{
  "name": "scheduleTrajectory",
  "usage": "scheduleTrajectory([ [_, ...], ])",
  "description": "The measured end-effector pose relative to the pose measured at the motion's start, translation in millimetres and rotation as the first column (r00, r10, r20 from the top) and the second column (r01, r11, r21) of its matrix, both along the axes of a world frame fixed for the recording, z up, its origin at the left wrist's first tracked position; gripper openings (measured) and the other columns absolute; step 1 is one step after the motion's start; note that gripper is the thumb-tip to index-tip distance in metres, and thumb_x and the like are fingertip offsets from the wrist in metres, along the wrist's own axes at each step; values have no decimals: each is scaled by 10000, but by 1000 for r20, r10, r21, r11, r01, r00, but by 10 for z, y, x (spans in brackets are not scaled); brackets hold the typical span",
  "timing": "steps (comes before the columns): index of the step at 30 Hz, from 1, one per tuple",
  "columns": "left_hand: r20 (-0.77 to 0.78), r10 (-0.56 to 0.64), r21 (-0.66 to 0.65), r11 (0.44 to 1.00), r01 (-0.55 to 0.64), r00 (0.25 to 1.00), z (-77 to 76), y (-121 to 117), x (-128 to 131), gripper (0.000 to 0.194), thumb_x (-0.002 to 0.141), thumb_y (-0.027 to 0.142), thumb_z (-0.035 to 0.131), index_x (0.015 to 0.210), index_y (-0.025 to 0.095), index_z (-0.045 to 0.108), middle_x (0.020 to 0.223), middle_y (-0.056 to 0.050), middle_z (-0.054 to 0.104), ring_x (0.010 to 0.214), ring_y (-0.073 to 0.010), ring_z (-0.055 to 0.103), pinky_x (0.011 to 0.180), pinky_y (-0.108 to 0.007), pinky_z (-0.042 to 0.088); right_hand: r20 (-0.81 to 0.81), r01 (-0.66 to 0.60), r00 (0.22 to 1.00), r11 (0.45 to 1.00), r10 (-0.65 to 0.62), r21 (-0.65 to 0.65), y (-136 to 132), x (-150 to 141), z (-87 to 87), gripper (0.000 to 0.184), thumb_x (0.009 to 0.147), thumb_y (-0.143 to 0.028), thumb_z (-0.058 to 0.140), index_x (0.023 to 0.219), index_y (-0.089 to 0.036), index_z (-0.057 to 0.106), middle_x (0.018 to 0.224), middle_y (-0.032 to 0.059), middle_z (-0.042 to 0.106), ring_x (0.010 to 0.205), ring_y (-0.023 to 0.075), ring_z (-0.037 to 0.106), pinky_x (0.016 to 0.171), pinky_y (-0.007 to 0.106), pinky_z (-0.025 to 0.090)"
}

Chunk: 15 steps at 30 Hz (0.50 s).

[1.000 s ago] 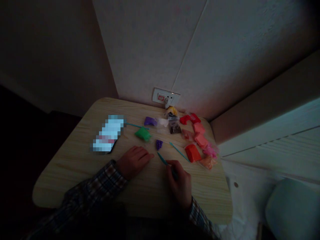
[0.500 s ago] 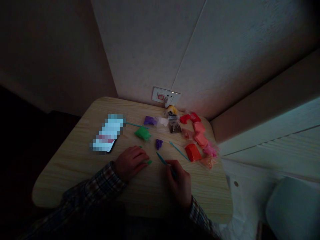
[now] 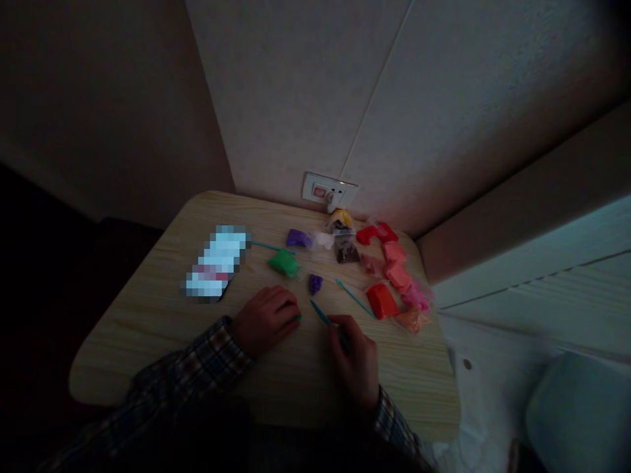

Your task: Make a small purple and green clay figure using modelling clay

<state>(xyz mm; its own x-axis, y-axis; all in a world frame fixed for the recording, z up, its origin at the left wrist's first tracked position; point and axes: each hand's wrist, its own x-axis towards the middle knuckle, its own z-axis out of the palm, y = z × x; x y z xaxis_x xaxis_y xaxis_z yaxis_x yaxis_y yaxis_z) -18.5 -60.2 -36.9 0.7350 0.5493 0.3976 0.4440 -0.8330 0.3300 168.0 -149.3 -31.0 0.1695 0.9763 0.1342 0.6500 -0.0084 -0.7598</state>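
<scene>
My right hand [image 3: 355, 360] is closed round a teal modelling-clay tool [image 3: 321, 313], whose flat pointed blade slants up and left above the table. To its left, my left hand [image 3: 266, 320] is curled low over the wood. A small green piece of clay [image 3: 298, 318] shows at its fingertips, mostly covered by the fingers. Just beyond the tool's tip sits a bunch of tiny purple clay balls [image 3: 315, 284], grape-like, touched by neither hand. Behind my left hand lies a bag of green clay [image 3: 284, 263].
A phone [image 3: 217, 263] with a lit, blurred screen lies at the left. Two thin teal tools [image 3: 355, 299] rest on the table [image 3: 148, 315]. Bags of purple [image 3: 298, 238], white, brown, red [image 3: 381, 301] and pink clay spread along the back and right. A wall socket [image 3: 329, 190] holds a plug.
My left hand's fingers have curled in and shifted slightly right, over the green piece. Another green bit near its fingers is now hidden. My right hand holds the tool almost unchanged.
</scene>
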Motion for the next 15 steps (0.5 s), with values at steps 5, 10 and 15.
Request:
scheduleTrajectory([
  [5, 6, 3, 170, 985, -4, 1000, 23, -38, 92, 132, 851, 232, 598, 748, 150, 605, 774, -43, 640, 747, -181, 563, 689, -314, 431, -8, -12, 1000, 1000, 12, 6, -5, 4, -23, 180, 888, -265, 442, 914, -176, 597, 650, -7, 661, 564, 128, 629, 534, 202, 456],
  [10, -5, 15, 167, 986, -14, 1000, 7, -52, 138, 200, 862, 296, 590, 720, 155, 593, 754, -49, 639, 710, -176, 559, 661, -313, 430, 18, -6, 1000, 1000, 6, 8, -3, 11, -19, 190, 889, -265, 431, 917, -176, 596, 658, -3, 670, 568, 132, 636, 541, 210, 462],
  [15, 39, 17, 154, 988, -23, 999, -18, -75, 34, 187, 879, 296, 562, 751, 169, 614, 732, -33, 642, 702, -166, 569, 676, -311, 456, 40, -18, 999, 1000, 18, 10, -21, 13, -11, 193, 884, -251, 424, 908, -175, 600, 657, 5, 676, 571, 136, 644, 539, 210, 473],
])
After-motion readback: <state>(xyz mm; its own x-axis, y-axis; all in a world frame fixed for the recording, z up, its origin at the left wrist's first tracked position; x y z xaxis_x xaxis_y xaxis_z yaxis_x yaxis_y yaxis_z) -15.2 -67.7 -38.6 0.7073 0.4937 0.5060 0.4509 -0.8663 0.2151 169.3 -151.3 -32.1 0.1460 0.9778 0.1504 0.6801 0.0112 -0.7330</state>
